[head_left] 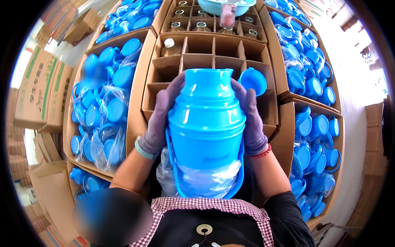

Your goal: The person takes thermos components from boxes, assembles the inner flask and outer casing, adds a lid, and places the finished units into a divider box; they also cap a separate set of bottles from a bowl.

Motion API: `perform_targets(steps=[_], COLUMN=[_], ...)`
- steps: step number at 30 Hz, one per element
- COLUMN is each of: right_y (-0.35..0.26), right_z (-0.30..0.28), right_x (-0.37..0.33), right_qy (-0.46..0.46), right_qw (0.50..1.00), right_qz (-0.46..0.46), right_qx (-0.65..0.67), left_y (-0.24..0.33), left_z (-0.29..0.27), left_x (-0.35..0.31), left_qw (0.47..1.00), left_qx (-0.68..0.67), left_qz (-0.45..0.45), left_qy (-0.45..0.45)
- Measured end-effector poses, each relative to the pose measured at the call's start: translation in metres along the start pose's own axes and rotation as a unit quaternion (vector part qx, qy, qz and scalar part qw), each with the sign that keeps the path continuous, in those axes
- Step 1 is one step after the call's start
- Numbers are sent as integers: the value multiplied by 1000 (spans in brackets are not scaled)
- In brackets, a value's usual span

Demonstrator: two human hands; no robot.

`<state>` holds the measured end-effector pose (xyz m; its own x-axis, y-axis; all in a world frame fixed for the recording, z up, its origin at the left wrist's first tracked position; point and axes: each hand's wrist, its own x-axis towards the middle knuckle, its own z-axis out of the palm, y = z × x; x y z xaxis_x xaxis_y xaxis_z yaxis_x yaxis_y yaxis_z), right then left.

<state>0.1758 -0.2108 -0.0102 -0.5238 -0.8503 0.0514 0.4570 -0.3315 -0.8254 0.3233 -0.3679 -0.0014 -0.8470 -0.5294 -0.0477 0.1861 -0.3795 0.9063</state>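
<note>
Between my two hands stands a glossy blue plastic thermos jug, spout at the top, with a blue handle hanging round its lower part and clear plastic film about its base. My left hand, in a thin purple-grey glove, presses against the jug's left side. On the opposite side my right hand, gloved alike, holds it too. Just beyond my right fingers a blue cup rests in a divided carton. A glass liner with a white top occupies one of that carton's far-left cells.
Cartons of blue lids and cups flank me at left and right, some wrapped in clear bags. Farther ahead, another divided carton holds several glass liners and a light-blue basin. Closed cartons stand at far left.
</note>
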Motion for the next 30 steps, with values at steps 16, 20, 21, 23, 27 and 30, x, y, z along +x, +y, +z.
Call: perform_targets(steps=[16,20,21,23,27,30], right_y=[55,11,14,12,-28,-47], right_z=[-113,-35,-41,-49,-22,1], right_x=[-23,-11,-19,-26,22,89], right_qy=[63,21,-7,-34,-40,-254], right_qw=[978,860,804,852,984,774], right_qz=[89,-171,-204,-141,56,-121], right_qx=[-178,-481,-558,-502,-167,-568], left_y=[23,26,5,-7,3,6], left_z=[-1,-44,-49,-27,-24,-21], left_x=[-28,47,59,73,88,89], left_qw=[943,983,993,973,971,979], left_qx=[55,68,24,-17,6,-106], left_qz=[214,169,79,-8,-2,38], left_qy=[-249,-34,-87,-228,-240,-171])
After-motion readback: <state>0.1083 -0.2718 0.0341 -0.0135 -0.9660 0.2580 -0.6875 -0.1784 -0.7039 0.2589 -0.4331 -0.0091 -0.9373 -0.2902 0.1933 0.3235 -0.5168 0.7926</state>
